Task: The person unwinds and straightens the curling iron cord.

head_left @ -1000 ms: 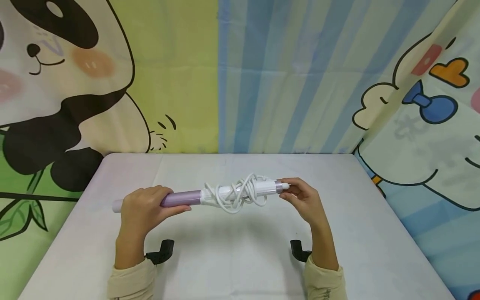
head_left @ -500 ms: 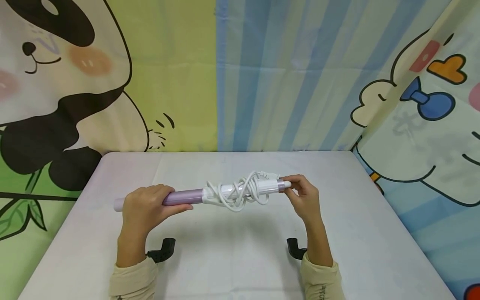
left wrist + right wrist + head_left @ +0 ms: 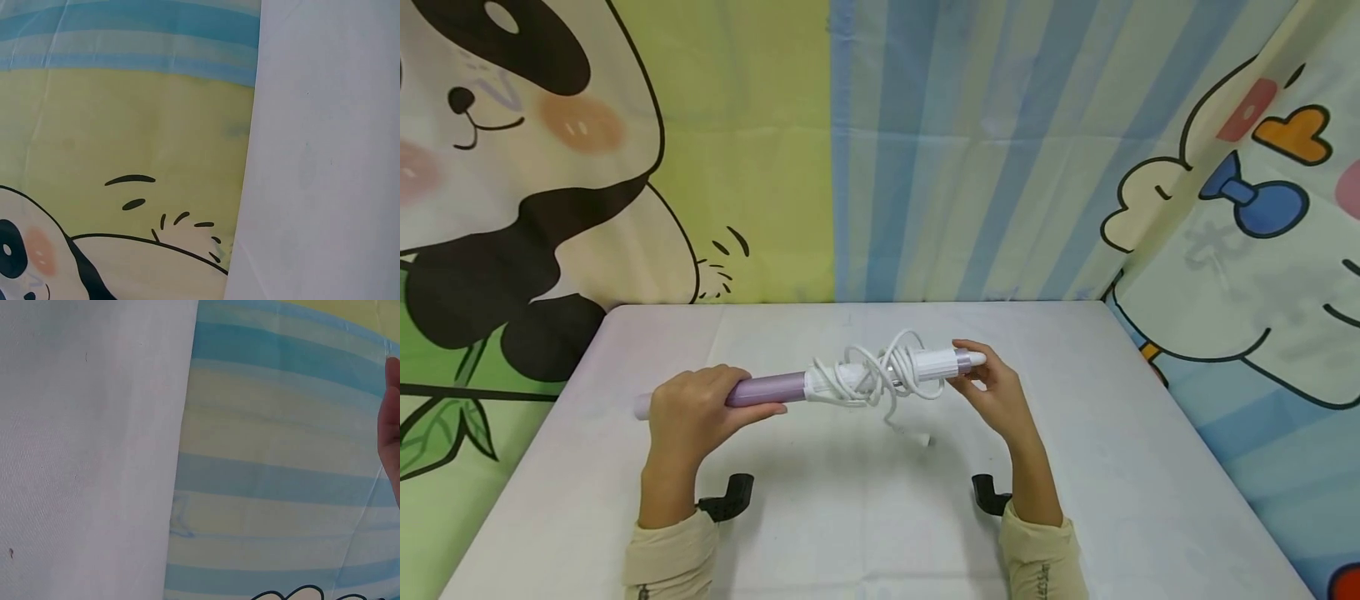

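Wand [image 3: 767,389] and cord [image 3: 895,375] appear to be up off the desk [image 3: 850,533] together, near its middle, the wand lying across between the two hands with its white end slightly higher than its lavender one. The likeliest trouble is the cord: its loops sit slack and uneven around the white handle [image 3: 937,364], and a pale loose end [image 3: 922,437] dangles below them. Pulling on that end without finding which loop it comes from could draw the tangle into a knot. Tilting the white end down might let the loops slide toward the right hand [image 3: 996,396] and crowd its fingers. A third risk is support: that hand has only the far end, so if it lets go to work at the cord, the white side could dip unless the other grip is firm.

As for the hands, the left hand [image 3: 688,412] is closed around the lavender shaft, its thumb stretched along the near side toward the handle. The right hand is narrow, finger and thumb curved about the handle's end near the shiny collar [image 3: 965,362]. How hard either one squeezes, one cannot tell.
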{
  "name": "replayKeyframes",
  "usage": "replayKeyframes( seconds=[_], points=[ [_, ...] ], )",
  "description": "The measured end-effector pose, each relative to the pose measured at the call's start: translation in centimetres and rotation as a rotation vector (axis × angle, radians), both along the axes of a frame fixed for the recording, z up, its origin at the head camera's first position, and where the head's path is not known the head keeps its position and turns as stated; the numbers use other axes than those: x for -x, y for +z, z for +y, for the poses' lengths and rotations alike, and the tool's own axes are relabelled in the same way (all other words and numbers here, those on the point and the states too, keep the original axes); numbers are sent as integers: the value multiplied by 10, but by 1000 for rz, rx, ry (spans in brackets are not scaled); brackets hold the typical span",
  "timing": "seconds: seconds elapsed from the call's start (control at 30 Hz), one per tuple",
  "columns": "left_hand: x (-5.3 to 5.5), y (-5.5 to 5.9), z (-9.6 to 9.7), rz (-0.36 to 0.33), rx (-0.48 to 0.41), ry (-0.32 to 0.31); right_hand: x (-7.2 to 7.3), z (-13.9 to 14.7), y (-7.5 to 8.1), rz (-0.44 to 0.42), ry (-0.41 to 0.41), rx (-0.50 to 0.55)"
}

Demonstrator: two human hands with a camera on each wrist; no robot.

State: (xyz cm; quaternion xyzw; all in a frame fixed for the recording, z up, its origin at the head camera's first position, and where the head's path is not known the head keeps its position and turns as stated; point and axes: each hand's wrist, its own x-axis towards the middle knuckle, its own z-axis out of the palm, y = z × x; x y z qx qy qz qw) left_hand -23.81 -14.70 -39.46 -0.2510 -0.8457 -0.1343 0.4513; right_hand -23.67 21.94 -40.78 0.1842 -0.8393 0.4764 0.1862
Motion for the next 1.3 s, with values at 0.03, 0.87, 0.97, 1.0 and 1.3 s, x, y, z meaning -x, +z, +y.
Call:
replayKeyframes(
  seconds=[0.03, 0.87, 0.97, 1.0, 1.3],
  points=[
    [-1, 0, -1, -4, -1, 9, -1, 0, 1, -67, 7, -19],
    [2, 0, -5, -19, 16, 111, -24, -82, 1, -191, 402, -261],
    [3, 0, -6, -24, 11, 111, -28, -74, 10, -52, 298, -256],
    [3, 0, -7, -28, 9, 110, -30, -70, 13, -1, 248, -255],
    [2, -1, -13, -60, 18, 80, -28, -30, 26, 339, -218, -336]
  ],
)
